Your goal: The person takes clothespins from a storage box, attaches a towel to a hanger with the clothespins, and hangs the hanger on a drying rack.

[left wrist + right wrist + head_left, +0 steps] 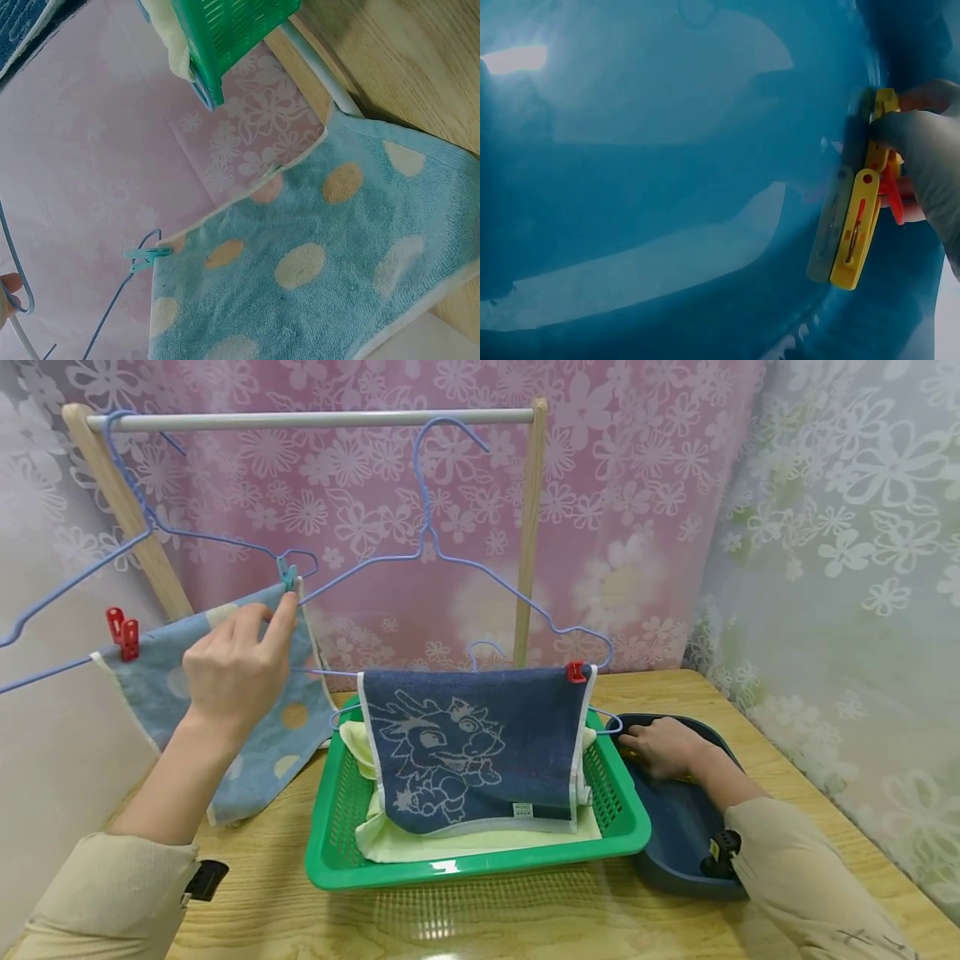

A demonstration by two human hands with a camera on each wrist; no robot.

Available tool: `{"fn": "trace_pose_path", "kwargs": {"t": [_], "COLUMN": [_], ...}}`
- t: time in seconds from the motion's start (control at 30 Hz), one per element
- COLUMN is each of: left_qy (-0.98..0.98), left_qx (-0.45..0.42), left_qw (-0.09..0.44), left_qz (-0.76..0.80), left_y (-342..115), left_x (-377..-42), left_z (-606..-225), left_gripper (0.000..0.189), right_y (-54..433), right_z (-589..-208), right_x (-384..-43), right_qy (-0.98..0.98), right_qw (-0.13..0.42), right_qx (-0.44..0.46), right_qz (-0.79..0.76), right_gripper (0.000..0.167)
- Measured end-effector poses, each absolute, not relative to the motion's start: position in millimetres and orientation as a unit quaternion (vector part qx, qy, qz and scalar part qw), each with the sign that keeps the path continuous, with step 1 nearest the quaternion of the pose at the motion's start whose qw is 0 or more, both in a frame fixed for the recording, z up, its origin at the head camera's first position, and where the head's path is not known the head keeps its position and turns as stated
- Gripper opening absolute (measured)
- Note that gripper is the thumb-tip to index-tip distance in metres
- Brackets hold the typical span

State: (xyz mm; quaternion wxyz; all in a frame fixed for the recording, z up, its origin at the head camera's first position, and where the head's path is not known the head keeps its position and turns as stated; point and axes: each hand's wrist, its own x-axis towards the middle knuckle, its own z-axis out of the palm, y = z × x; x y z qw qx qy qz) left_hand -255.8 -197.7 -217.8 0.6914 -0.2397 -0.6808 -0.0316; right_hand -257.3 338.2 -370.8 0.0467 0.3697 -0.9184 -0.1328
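In the head view, my left hand (pixel 240 668) pinches the left end of a blue wire hanger (pixel 425 502). A navy towel (pixel 480 743) with a dragon drawing hangs over its lower bar, with a red clothespin (pixel 575 672) at the towel's right corner. My right hand (pixel 663 747) is down inside a dark blue basin (pixel 686 827). There, in the right wrist view, thumb and fingers pinch a yellow clothespin (pixel 885 101). A second yellow clothespin (pixel 855 232) and a red clothespin (pixel 891 199) lie against it.
A light blue dotted towel (pixel 258 777) hangs at left on another hanger, with a red clothespin (pixel 129 639) and a teal clothespin (pixel 287 574). That hanger hangs from the rack's white rod (pixel 322 420). Beneath the navy towel stands a green basket (pixel 480 868) with pale yellow cloth (pixel 480 849).
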Motion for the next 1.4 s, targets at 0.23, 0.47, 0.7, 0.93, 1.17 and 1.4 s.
{"fn": "trace_pose_path", "kwargs": {"t": [0.23, 0.47, 0.7, 0.93, 1.17, 1.4], "left_qy": [-0.684, -0.681, -0.685, -0.684, -0.684, -0.686], "left_qx": [-0.242, -0.238, -0.239, -0.240, -0.238, -0.241], "left_qw": [0.688, 0.691, 0.688, 0.689, 0.689, 0.686], "left_qz": [-0.028, -0.027, -0.027, -0.027, -0.029, -0.029], "left_y": [-198, -198, -199, -198, -199, -199], "left_x": [-256, -256, -255, -255, -255, -255], "left_z": [-218, -218, -218, -218, -218, -217], "left_gripper": [0.017, 0.016, 0.017, 0.017, 0.018, 0.017], "right_y": [341, 340, 338, 336, 338, 337], "right_z": [-373, -366, -361, -351, -333, -309], "right_x": [-254, -258, -266, -267, -267, -263], "right_qy": [-0.897, -0.877, -0.840, -0.851, -0.838, -0.820], "right_qw": [0.129, 0.212, 0.308, 0.314, 0.364, 0.413], "right_qx": [0.390, 0.401, 0.422, 0.411, 0.400, 0.385], "right_qz": [-0.164, -0.160, -0.147, -0.095, -0.080, -0.091], "right_gripper": [0.024, 0.023, 0.038, 0.039, 0.034, 0.030]}}
